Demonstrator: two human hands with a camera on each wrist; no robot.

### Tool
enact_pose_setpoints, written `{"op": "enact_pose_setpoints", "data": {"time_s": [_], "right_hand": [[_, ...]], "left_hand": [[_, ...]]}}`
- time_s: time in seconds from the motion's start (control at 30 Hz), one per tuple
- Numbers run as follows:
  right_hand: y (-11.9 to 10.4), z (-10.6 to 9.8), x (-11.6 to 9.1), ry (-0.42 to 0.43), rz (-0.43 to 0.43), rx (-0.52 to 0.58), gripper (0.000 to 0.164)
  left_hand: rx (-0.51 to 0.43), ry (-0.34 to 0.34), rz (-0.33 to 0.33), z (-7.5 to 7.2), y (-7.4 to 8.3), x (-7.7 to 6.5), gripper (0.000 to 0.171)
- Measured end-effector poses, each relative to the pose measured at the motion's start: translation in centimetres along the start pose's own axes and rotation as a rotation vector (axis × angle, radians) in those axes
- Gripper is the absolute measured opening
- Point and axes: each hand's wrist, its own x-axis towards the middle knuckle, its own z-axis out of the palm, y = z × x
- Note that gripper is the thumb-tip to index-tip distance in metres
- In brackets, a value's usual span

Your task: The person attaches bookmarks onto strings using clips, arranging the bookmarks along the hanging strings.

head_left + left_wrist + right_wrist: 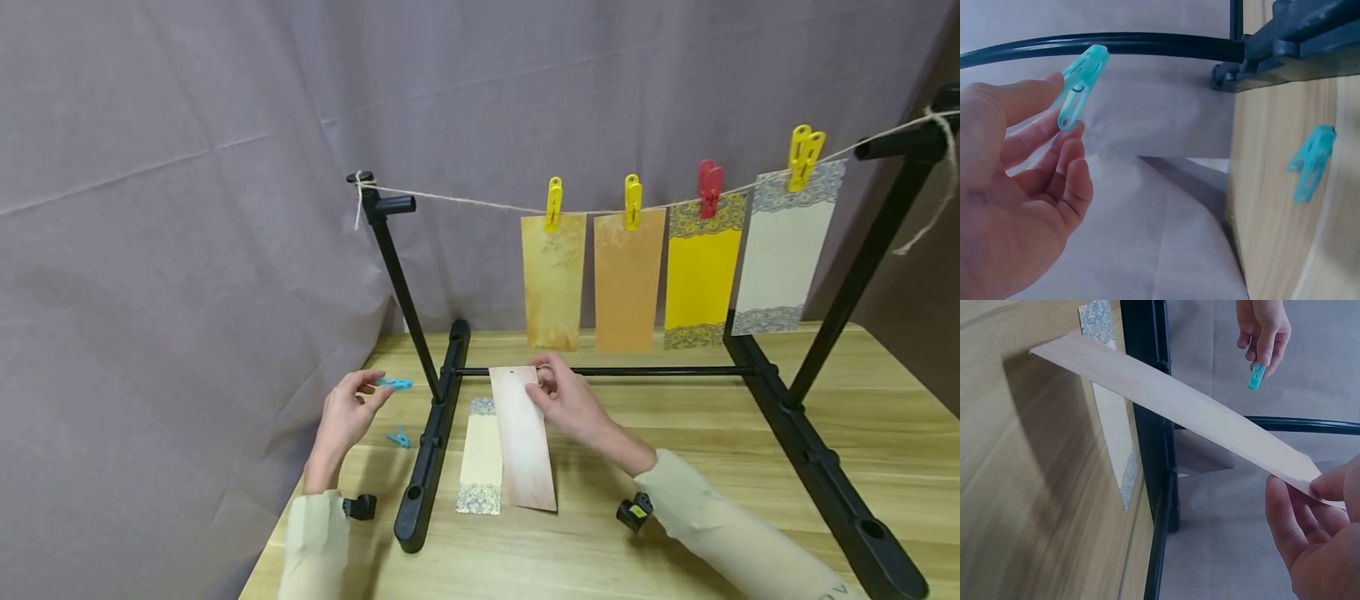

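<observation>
My left hand [347,423] pinches a blue clothespin [1085,78] between thumb and fingers, held above the table just left of the black stand. A second blue clothespin [400,437] lies on the wood below it. With thumb and fingers my right hand [570,402] grips the upper right edge of a pale pinkish paper card [521,442], which has a small hole near its top. The card is lifted at that end, and in the right wrist view it slants down toward the table. Partly behind it lies a cream card [480,454] with blue patterned ends.
A string [465,200] spans the black stand [405,300]. From it hang several cards, among them an orange card [630,283], under yellow clothespins [554,204] and one red clothespin [709,187]. A crossbar [660,372] runs low behind my right hand. Grey cloth [187,292] hangs behind.
</observation>
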Motion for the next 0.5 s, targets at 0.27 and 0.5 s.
{"op": "enact_pose_setpoints", "data": {"time_s": [0.27, 0.5], "right_hand": [[-1.0, -0.2, 0.3, 0.014, 0.004, 0.092, 0.020], [-2.0, -0.6, 0.7, 0.049, -0.027, 0.119, 0.018]], "left_hand": [[-0.062, 0.024, 0.003, 0.0, 1.4, 0.5, 0.035], [-0.127, 0.024, 0.044, 0.0, 2.9, 1.0, 0.029]]}}
